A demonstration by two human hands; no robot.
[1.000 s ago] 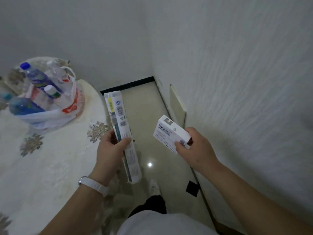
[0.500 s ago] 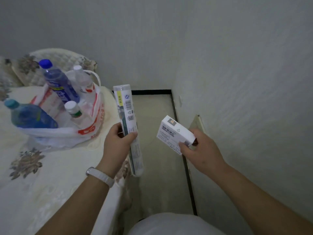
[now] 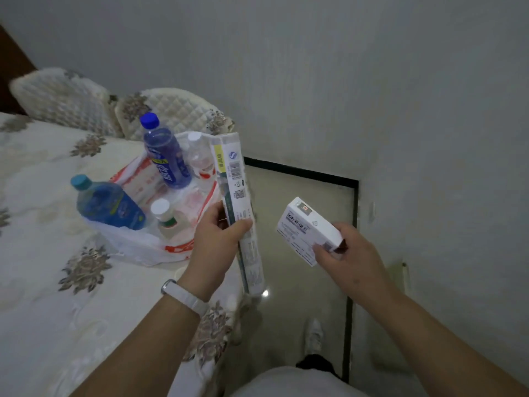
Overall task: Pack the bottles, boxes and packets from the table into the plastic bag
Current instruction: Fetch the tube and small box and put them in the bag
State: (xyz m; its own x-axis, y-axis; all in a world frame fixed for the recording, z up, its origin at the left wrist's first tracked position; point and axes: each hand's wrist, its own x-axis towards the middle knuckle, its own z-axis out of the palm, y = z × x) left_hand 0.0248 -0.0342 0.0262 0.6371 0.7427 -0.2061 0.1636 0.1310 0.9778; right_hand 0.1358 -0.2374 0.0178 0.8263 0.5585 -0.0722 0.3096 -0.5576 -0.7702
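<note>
My left hand [image 3: 220, 239] grips a long white box [image 3: 233, 179] around its middle, holding it almost upright just right of the plastic bag [image 3: 137, 247]. My right hand [image 3: 347, 259] pinches a small white box [image 3: 306, 227] by one end, out over the floor and apart from the bag. The white-and-red bag stands open on the table [image 3: 43, 296] and holds a purple bottle with a blue cap [image 3: 164, 156], a blue bottle [image 3: 110, 206], a clear bottle [image 3: 197, 151] and a small white-capped bottle [image 3: 166, 217].
The table's embroidered cloth edge [image 3: 211, 333] hangs just under my left forearm. Two quilted chair backs [image 3: 171, 110] stand behind the table. A grey wall [image 3: 429, 138] closes the right side, with a narrow strip of tiled floor [image 3: 300, 282] between it and the table.
The view has swung left and down, bringing the bag nearer the centre. Both hands have moved toward the bag with their boxes, the long box now beside its right rim.
</note>
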